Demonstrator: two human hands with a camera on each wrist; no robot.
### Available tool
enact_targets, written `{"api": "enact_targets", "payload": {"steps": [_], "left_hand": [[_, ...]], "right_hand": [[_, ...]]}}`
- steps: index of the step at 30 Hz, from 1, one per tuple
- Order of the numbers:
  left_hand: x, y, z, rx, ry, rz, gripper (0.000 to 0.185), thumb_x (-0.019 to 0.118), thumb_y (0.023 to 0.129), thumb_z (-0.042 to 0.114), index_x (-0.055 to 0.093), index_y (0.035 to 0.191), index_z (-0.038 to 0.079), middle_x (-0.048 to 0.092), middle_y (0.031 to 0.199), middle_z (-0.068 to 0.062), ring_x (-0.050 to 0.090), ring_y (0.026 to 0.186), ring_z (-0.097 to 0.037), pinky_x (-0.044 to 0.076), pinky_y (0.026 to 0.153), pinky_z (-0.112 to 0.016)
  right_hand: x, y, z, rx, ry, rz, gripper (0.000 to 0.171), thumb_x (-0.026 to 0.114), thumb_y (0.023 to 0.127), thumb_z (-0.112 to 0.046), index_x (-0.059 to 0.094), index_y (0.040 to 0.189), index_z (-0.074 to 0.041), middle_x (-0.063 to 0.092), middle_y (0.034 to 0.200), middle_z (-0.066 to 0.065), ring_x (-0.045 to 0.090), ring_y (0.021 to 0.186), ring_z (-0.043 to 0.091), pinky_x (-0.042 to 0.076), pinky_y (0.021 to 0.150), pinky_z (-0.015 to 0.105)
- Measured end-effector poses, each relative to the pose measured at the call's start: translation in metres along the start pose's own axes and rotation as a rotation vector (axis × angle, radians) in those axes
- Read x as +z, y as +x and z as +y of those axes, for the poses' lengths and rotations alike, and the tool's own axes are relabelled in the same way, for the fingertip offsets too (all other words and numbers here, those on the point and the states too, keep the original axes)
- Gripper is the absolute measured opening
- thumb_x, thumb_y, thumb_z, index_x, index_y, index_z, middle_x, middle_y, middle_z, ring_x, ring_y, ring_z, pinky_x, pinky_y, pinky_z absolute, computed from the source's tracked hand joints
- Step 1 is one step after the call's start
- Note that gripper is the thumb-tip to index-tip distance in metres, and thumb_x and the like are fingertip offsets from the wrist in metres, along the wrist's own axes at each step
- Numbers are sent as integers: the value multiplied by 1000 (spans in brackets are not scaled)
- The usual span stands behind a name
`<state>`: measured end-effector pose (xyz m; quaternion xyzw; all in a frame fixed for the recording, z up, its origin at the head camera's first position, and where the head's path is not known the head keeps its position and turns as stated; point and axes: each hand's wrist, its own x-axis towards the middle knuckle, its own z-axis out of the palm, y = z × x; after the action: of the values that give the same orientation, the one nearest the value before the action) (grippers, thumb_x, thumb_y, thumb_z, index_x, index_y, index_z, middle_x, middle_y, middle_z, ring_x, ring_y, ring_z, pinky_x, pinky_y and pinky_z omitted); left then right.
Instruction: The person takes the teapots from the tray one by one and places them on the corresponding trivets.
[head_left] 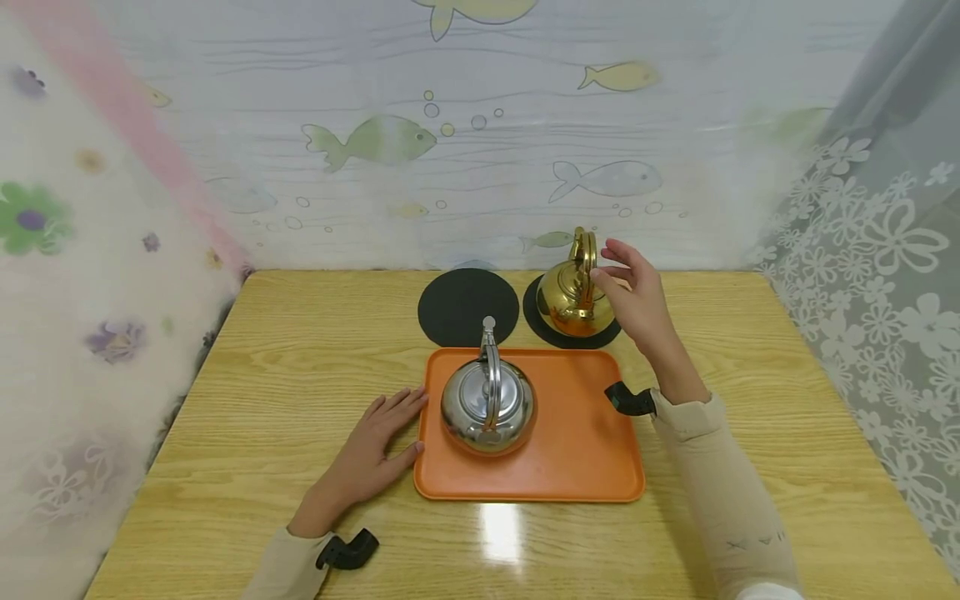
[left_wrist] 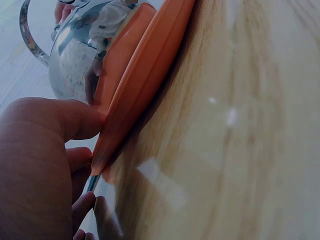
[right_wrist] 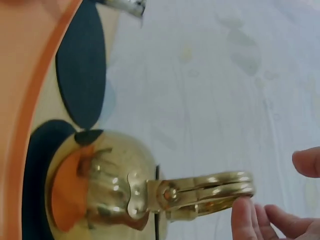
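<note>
A shiny gold kettle (head_left: 558, 298) stands on a round black mat (head_left: 556, 334) at the back right. Beside its upright handle (right_wrist: 220, 186) is my right hand (head_left: 639, 304), thumb and fingers apart. Fingertips meet the handle's end in the right wrist view; whether they touch is unclear. A silver kettle (head_left: 476, 398) sits upright on the left part of an orange tray (head_left: 581, 429). My left hand (head_left: 371, 450) lies flat beside the tray's left side, fingers extended. In the left wrist view its thumb (left_wrist: 82, 120) touches the tray's rim.
Another round black mat (head_left: 467, 304) lies behind the tray, left of the gold kettle. The wooden table (head_left: 300, 350) backs onto a fish-patterned curtain (head_left: 480, 183). A black wrist mount (head_left: 632, 400) juts over the tray's right edge.
</note>
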<state>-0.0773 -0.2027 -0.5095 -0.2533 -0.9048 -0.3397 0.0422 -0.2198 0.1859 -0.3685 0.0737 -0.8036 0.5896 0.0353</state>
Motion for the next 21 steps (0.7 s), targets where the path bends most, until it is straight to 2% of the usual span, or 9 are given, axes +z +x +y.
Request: {"api": "enact_targets", "payload": {"steps": [2, 7, 9, 12, 16, 21], "left_hand": [[1, 0, -1, 0, 2, 0, 63, 69, 96, 29, 48, 153, 12, 46, 158, -5, 39, 148, -35, 22, 119, -63], [1, -1, -2, 10, 8, 6, 63, 69, 96, 28, 49, 153, 11, 48, 157, -7, 40, 146, -36, 22, 118, -64], [1, -1, -1, 8, 6, 5, 63, 69, 95, 28, 49, 153, 11, 48, 157, -7, 40, 146, -36, 22, 118, -64], [-1, -1, 1, 0, 1, -2, 63, 69, 95, 29, 49, 153, 11, 47, 157, -6, 39, 147, -36, 22, 119, -64], [-1, 0, 1, 5, 5, 2, 64, 70, 95, 28, 49, 153, 11, 48, 157, -7, 40, 147, -36, 22, 119, -64], [0, 0, 1, 7, 11, 5, 64, 70, 95, 29, 49, 153, 11, 49, 156, -7, 41, 146, -36, 23, 119, -63]], "right_hand": [[1, -4, -2, -7, 28, 8, 59, 57, 104, -18, 35, 158, -5, 43, 154, 13, 52, 127, 22, 44, 111, 37], [5, -14, -4, -54, 160, 73, 49, 56, 104, -9, 45, 150, 0, 48, 146, 12, 55, 119, 15, 47, 100, 19], [8, -18, -5, -82, 225, 103, 41, 55, 103, -6, 52, 143, 0, 54, 139, 10, 58, 117, 16, 49, 96, 17], [13, -24, -5, -108, 306, 125, 34, 55, 102, -1, 57, 135, 7, 60, 128, 8, 61, 113, 18, 52, 92, 18], [19, -32, -4, -115, 331, 67, 34, 53, 102, 2, 54, 133, 16, 66, 117, 4, 65, 104, 13, 55, 90, 19], [22, -42, 1, -110, 283, -44, 33, 52, 104, -2, 55, 132, 16, 67, 118, 7, 68, 100, 9, 56, 91, 23]]}}
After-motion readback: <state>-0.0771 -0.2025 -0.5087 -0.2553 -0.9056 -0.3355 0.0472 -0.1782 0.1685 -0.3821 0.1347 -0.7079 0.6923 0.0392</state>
